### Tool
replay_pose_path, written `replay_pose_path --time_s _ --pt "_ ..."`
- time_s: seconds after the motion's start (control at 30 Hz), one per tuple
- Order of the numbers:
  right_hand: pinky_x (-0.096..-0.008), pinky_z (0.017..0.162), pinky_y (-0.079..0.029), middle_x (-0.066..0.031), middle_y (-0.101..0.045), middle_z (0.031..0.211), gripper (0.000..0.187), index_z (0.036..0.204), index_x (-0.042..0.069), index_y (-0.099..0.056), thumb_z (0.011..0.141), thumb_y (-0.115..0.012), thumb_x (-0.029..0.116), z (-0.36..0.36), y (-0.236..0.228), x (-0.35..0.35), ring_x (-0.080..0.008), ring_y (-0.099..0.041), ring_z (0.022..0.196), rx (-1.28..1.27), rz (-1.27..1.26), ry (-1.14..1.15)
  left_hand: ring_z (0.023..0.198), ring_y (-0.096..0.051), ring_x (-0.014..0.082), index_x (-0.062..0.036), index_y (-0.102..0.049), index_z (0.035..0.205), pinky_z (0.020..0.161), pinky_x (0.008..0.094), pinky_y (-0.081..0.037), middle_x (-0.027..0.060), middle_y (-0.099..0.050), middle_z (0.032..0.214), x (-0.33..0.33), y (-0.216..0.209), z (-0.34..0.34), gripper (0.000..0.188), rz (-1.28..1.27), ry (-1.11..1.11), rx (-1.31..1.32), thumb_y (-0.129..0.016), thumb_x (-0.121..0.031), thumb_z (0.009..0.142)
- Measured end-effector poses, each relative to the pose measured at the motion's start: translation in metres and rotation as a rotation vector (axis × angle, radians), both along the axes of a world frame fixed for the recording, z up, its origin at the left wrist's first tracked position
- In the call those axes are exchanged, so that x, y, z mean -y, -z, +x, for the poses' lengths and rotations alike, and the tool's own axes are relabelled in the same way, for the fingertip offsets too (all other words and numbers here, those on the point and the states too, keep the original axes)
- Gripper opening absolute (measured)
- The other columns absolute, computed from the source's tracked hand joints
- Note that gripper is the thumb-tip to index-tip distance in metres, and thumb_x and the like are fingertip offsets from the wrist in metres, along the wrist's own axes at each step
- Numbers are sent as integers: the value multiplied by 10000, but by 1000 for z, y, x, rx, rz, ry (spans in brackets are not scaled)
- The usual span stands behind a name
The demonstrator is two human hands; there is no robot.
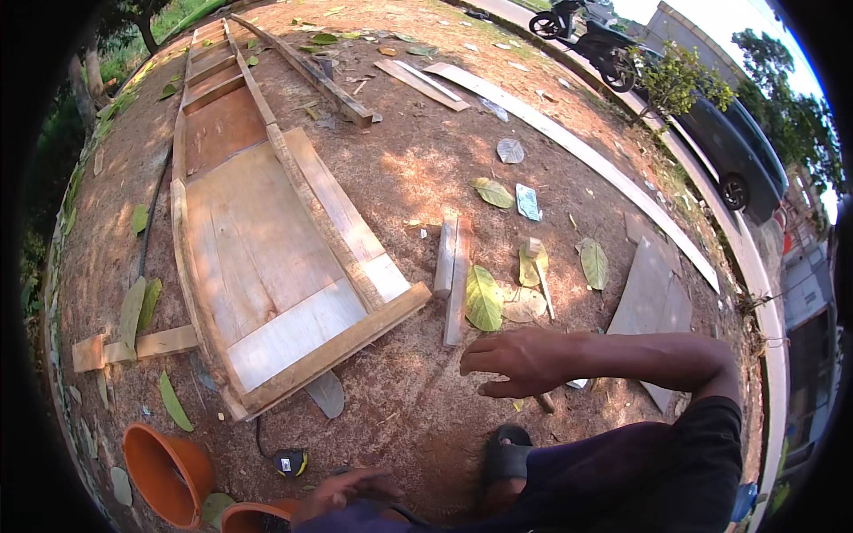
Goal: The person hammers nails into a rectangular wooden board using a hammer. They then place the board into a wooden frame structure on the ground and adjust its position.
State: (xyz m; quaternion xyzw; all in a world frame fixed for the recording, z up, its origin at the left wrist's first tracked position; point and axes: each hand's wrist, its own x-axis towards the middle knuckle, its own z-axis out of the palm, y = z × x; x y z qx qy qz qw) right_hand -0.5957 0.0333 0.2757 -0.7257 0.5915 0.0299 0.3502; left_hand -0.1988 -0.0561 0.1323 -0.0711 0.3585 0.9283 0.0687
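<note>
My right hand [515,364] hovers over the dirt, its fingers stretched out and the thumb apart, with nothing visible in it. Beneath its wrist the end of a brown wooden handle [545,403] shows; the rest is hidden. My left hand [355,487] is low in the picture beside an orange bucket [244,515], fingers extended and partly in shadow. A black and yellow tape measure [290,462] lies on the ground close to it. Ahead lies a long wooden frame [391,311] with plywood panels [258,231] set between its rails. Two short wood blocks [455,275] rest just beyond my right hand.
A second orange bucket [169,475] lies tilted at lower left. Loose timber [311,75], a long pale board [569,142] and grey sheet pieces [647,293] lie on the leaf-strewn soil. A motorbike [586,40] and a dark car [733,151] stand along the road.
</note>
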Motion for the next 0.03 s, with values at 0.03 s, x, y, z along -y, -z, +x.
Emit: replay_pose_path --time_s 0.03 --pt "-461 984 -528 -133 -605 1233 366 1298 79 -559 980 -606 256 -2 1 -18 -305 -614 1179 4 -14 57 1368 -488 381 10 -368 1535 1167 505 -360 252 -549 1410 2 6 0 885 69 88 -50 -557 -628 952"
